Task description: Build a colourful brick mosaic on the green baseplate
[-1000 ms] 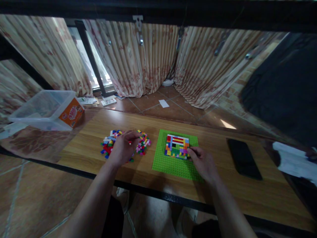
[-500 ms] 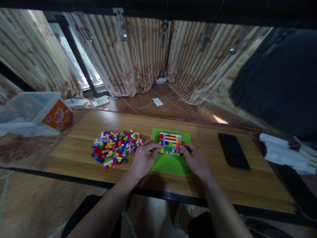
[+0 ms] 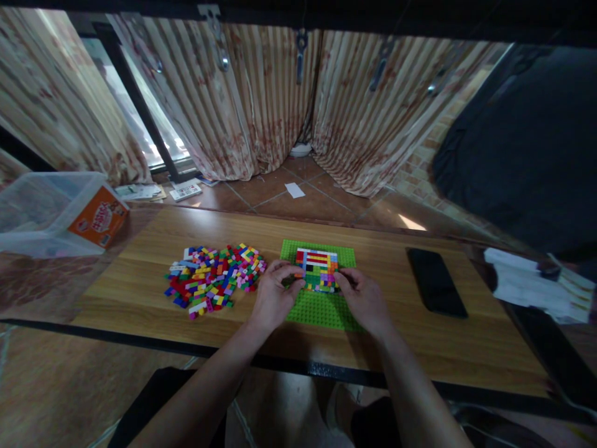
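Head view: the multicoloured brick panel [image 3: 319,261] sits on the green baseplate [image 3: 321,313], toward its far side, with a hand at each side edge. What has changed is the left hand [image 3: 273,297]: a second ago it was over the loose brick pile [image 3: 214,277], and now its thumb and forefinger are at the panel's left edge. Its grip is narrow, but I cannot tell whether a brick is caught in it. The right hand [image 3: 366,302] stays at the right edge, fingertips bunched close against the bricks; whether they pinch or merely steady it, I cannot tell. I judge that attention has passed from picking among loose bricks to handling the panel itself. Beyond the baseplate, the pile lies to the left on the wooden desk [image 3: 489,345], and a black phone-like slab [image 3: 436,283] lies to the right. Farther out stand a clear bin [image 3: 51,193] with an orange label, at left, and striped curtains [image 3: 252,112] behind.
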The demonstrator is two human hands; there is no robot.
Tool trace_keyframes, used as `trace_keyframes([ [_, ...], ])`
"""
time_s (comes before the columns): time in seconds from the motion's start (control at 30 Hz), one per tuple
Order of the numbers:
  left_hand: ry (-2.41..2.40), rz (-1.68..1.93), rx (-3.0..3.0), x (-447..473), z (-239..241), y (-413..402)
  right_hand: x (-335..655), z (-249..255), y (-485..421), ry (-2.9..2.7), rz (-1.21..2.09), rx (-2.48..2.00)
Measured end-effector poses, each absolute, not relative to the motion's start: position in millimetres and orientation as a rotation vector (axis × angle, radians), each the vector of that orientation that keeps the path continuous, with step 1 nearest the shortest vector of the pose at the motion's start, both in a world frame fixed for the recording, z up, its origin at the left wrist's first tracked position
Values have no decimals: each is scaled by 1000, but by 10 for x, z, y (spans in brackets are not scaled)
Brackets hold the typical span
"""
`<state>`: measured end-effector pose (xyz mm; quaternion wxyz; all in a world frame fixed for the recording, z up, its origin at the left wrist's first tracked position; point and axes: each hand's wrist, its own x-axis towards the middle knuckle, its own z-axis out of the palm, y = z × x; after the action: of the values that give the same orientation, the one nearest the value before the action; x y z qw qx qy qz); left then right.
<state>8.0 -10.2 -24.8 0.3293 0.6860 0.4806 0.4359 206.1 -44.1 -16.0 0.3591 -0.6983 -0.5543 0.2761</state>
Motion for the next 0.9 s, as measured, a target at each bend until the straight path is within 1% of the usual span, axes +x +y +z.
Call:
trace_keyframes([
  [0.13, 1299, 1104, 1827, 70, -214, -102, 2052, -124, -455, -1423, 665, -1824],
  [0.23, 1321, 1096, 1844, 69, -197, -109, 2003, -73, -491, -1393, 450, -1814],
  [0.33, 1326, 1093, 1851, 73, -185, -119, 1897, -56, -534, -1529, 245, -1596],
  [0.4, 1314, 1095, 1850, 76, -181, -122, 1806, -81, -554, -1675, 211, -1432],
  [0.47, 1308, 1102, 1841, 79, -183, -122, 1721, -124, -560, -1792, 185, -1361],
  [0.73, 1298, 1108, 1820, 84, -173, -137, 1602, -205, -528, -1901, 33, -1473],
  [0.9, 1318, 1092, 1813, 87, -173, -148, 1581, -225, -538, -1908, 12, -1499],
])
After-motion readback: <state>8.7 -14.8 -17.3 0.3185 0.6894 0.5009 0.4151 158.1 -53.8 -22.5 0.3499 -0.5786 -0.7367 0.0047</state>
